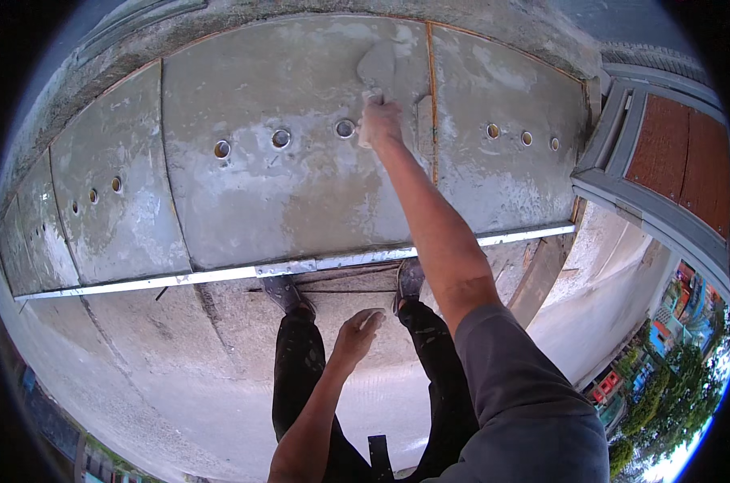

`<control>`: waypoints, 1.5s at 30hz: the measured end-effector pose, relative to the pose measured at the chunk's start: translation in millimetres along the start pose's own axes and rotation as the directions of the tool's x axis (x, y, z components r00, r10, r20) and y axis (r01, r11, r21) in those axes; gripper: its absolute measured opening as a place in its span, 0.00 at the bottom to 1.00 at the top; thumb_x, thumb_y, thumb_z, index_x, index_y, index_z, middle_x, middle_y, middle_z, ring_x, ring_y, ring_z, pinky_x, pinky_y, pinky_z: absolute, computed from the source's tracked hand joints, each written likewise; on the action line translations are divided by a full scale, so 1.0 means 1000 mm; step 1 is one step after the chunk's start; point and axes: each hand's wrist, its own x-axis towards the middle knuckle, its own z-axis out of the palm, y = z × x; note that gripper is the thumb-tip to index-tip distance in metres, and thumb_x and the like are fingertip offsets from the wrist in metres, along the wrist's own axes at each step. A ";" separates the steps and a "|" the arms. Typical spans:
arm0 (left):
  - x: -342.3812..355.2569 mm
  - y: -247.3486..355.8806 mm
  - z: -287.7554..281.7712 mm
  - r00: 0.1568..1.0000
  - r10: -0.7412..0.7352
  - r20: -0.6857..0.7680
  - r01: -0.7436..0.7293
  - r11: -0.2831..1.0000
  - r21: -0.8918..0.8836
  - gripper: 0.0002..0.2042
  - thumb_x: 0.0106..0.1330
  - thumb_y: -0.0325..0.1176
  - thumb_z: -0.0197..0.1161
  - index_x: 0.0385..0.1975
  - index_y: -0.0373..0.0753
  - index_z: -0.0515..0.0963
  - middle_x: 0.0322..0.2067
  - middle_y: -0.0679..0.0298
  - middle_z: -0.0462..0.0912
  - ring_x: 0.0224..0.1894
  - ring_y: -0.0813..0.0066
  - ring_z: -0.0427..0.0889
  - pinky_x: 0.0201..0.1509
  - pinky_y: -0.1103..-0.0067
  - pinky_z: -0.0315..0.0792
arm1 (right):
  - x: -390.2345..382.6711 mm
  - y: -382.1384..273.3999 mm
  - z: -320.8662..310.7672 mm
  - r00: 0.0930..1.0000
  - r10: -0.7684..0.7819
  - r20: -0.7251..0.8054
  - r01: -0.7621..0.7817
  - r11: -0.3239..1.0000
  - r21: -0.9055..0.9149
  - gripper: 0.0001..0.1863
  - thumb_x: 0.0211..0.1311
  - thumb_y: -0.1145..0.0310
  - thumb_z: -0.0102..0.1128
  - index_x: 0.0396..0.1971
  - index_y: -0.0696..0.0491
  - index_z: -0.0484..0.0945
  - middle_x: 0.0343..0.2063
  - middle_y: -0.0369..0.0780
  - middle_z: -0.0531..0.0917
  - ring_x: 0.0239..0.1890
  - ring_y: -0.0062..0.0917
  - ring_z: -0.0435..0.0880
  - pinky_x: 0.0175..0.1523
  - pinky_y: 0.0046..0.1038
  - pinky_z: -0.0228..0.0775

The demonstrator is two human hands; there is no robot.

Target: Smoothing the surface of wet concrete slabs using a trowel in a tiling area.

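Observation:
My right hand (381, 121) stretches forward over a grey, damp-looking cement panel (260, 201) and grips a trowel (376, 66). The blade, coated grey, points away from me against the panel, just above and right of a round metal-rimmed hole (345, 129). Other such holes (281, 138) run in a row to either side. Thin seams and an orange-brown strip (432, 97) divide the panels. Down between my legs, my left hand (355, 334) hangs empty with loosely bent fingers, apart from the panel.
A long pale metal strip (179, 280) edges the panels, my shoes (284, 294) just below it. A grey frame with red-brown boards (675, 157) stands at right. A rough concrete border (220, 12) runs along the top. Trees (671, 402) and colourful buildings show beyond the lower-right edge.

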 end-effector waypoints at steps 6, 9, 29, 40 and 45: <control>-0.010 0.001 -0.023 0.998 -0.006 -0.058 0.006 1.000 0.002 0.22 0.75 0.47 0.58 0.55 0.33 0.79 0.42 0.58 0.85 0.40 0.74 0.80 0.45 0.77 0.75 | 0.019 -0.040 0.022 0.995 -0.083 -0.049 0.090 0.979 0.185 0.16 0.68 0.54 0.63 0.33 0.53 0.75 0.22 0.40 0.80 0.18 0.32 0.80 0.18 0.37 0.72; -0.008 -0.005 -0.026 0.996 0.038 -0.087 -0.035 0.999 0.038 0.21 0.75 0.46 0.58 0.54 0.33 0.80 0.42 0.57 0.86 0.41 0.72 0.81 0.47 0.76 0.74 | -0.005 -0.067 0.034 0.998 -0.056 -0.009 0.056 0.998 -0.032 0.22 0.70 0.54 0.49 0.41 0.59 0.82 0.35 0.48 0.87 0.30 0.38 0.89 0.35 0.39 0.80; -0.017 0.033 -0.039 0.987 0.154 -0.050 -0.151 0.987 0.054 0.21 0.77 0.47 0.54 0.54 0.34 0.80 0.52 0.50 0.84 0.53 0.57 0.83 0.59 0.69 0.73 | -0.184 -0.030 0.201 0.566 -0.700 0.435 0.814 0.394 -0.427 0.18 0.63 0.58 0.54 0.30 0.60 0.81 0.30 0.58 0.84 0.38 0.55 0.84 0.44 0.51 0.76; -0.026 0.027 -0.045 0.967 0.198 -0.161 -0.206 0.978 -0.039 0.21 0.74 0.45 0.56 0.51 0.31 0.80 0.39 0.40 0.84 0.44 0.46 0.85 0.49 0.63 0.75 | -0.242 0.018 0.301 0.601 -0.569 0.561 0.799 0.447 -0.402 0.19 0.62 0.60 0.54 0.27 0.63 0.80 0.29 0.61 0.83 0.38 0.56 0.84 0.44 0.52 0.76; -0.029 0.020 -0.050 0.958 0.230 -0.173 -0.247 0.965 -0.084 0.20 0.74 0.44 0.56 0.52 0.32 0.80 0.40 0.40 0.85 0.44 0.44 0.85 0.49 0.62 0.75 | -0.278 0.043 0.286 0.604 -0.488 0.630 0.796 0.399 -0.455 0.19 0.64 0.58 0.53 0.30 0.62 0.81 0.30 0.60 0.83 0.38 0.56 0.84 0.45 0.50 0.77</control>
